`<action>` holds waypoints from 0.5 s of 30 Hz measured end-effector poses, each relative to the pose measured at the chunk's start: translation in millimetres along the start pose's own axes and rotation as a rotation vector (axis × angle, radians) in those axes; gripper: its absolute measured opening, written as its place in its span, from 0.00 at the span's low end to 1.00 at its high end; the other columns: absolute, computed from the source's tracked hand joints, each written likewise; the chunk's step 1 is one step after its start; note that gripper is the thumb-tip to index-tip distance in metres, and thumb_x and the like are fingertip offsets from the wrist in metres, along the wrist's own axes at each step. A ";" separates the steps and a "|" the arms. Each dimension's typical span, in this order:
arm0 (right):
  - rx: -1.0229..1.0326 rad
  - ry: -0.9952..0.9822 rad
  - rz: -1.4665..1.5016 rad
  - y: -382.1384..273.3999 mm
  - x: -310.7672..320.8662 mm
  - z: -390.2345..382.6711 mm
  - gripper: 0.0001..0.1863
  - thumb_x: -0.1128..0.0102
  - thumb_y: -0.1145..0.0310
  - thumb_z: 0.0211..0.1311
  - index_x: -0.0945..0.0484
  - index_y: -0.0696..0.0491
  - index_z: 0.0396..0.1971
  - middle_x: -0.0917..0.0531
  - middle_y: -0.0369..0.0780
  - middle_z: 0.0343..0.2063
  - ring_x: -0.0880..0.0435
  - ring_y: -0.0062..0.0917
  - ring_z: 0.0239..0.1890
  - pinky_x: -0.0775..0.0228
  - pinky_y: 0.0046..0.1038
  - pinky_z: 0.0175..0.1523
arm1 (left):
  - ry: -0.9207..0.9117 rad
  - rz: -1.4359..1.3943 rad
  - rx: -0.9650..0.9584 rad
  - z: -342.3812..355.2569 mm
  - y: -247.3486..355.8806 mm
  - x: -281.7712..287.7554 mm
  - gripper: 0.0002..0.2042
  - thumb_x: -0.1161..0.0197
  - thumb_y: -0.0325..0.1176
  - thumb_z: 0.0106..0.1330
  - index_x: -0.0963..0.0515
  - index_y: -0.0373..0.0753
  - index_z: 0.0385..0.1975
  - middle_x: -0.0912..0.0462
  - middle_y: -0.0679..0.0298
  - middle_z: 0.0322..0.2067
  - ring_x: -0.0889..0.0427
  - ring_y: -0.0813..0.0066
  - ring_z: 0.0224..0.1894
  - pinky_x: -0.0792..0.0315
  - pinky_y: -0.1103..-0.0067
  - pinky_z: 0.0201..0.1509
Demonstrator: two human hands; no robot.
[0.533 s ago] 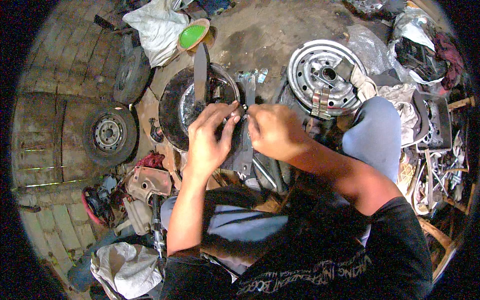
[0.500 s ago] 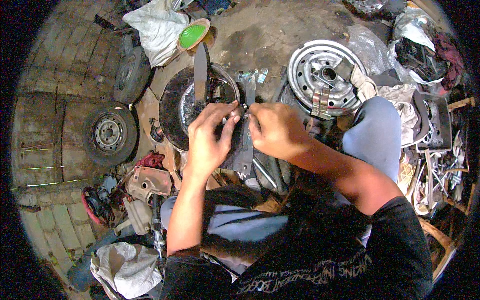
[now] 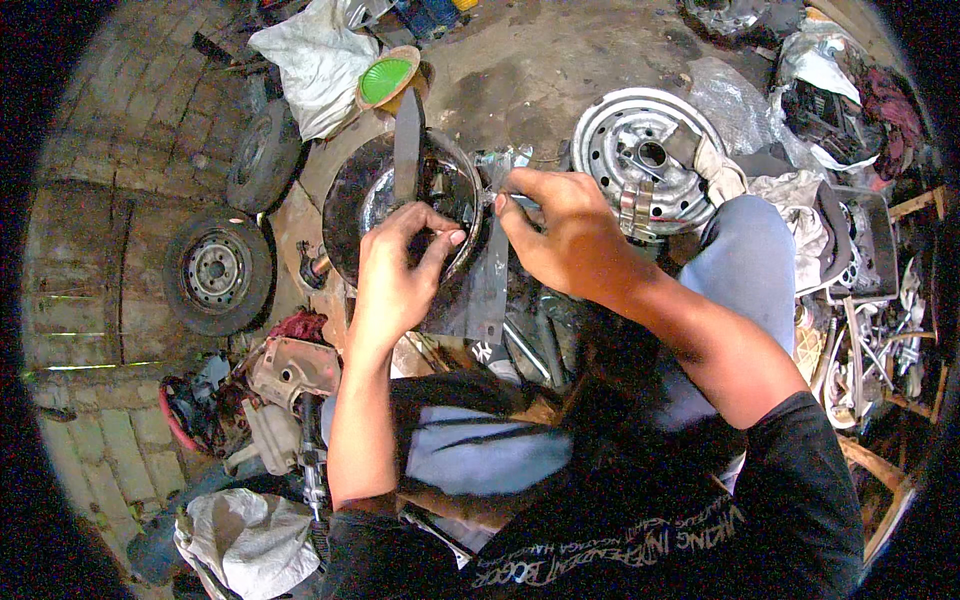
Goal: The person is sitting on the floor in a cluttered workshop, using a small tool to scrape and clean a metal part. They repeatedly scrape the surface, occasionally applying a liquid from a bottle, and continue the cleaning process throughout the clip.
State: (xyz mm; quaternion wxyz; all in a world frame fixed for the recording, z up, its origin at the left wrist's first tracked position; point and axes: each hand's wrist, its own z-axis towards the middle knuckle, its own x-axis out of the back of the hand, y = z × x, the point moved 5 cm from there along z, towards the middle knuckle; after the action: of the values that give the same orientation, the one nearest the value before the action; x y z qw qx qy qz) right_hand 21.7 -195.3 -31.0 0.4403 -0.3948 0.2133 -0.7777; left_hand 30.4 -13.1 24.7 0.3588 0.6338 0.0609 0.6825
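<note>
My left hand is closed in a pinch at the near right part of a round dark metal housing; what it holds, if anything, is too small to tell. A flat grey metal strip stands up from the housing. My right hand is closed at the housing's right rim, its fingertips on a small shiny piece I cannot make out. Below them lies a dark flat metal plate. A silver steel wheel rim with a metal clamp lies just beyond my right hand.
Two tyres are at the left, by a block wall. A white sack and green round container are at the back. A bin of parts, rags and metal parts surround my legs.
My hands have moved apart: the left went slightly left, the right rose, with its fingers reaching further up along the housing's rim. The view has shifted slightly.
</note>
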 end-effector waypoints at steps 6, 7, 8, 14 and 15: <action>0.184 0.236 -0.024 -16.7 23.7 10.8 0.11 0.38 0.64 0.64 0.18 0.56 0.38 0.15 0.51 0.33 0.16 0.50 0.37 0.25 0.45 0.45 | 0.070 -0.055 0.024 -1.2 0.4 -1.1 0.04 0.35 0.24 0.66 0.20 0.32 0.38 0.13 0.57 0.33 0.13 0.65 0.40 0.24 0.73 0.48; 0.071 0.130 0.004 -13.4 25.6 17.0 0.10 0.37 0.66 0.64 0.18 0.57 0.37 0.16 0.51 0.29 0.16 0.47 0.33 0.26 0.42 0.41 | 0.124 -0.087 0.029 -1.1 0.2 0.4 0.04 0.36 0.24 0.67 0.19 0.32 0.38 0.13 0.57 0.34 0.13 0.67 0.40 0.24 0.74 0.48; -0.042 0.022 0.032 -12.5 30.9 24.7 0.08 0.37 0.67 0.65 0.18 0.57 0.35 0.18 0.50 0.26 0.17 0.44 0.30 0.27 0.39 0.38 | 0.129 -0.097 0.014 -0.4 -2.6 -1.2 0.06 0.36 0.25 0.67 0.19 0.32 0.40 0.13 0.58 0.33 0.14 0.71 0.38 0.24 0.75 0.49; -0.210 -0.057 0.123 -2.3 37.9 31.6 0.13 0.40 0.65 0.64 0.19 0.62 0.32 0.19 0.59 0.27 0.16 0.56 0.34 0.26 0.45 0.36 | -0.016 -0.074 0.145 -6.5 -5.1 -9.6 0.14 0.26 0.27 0.59 0.17 0.34 0.44 0.12 0.60 0.33 0.13 0.73 0.38 0.23 0.75 0.47; -0.194 -0.051 0.108 -1.4 38.2 31.9 0.13 0.40 0.65 0.64 0.19 0.62 0.32 0.19 0.59 0.27 0.16 0.56 0.34 0.26 0.45 0.36 | -0.010 -0.072 0.139 -8.4 -5.8 -9.7 0.15 0.25 0.27 0.58 0.16 0.35 0.45 0.12 0.60 0.33 0.13 0.72 0.39 0.22 0.75 0.47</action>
State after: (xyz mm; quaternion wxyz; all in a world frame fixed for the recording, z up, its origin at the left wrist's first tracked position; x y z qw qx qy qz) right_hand 35.0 -226.6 5.3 0.4466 -0.4429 0.2973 -0.7183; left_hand 24.6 -11.2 12.0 0.3386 0.6581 0.1291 0.6600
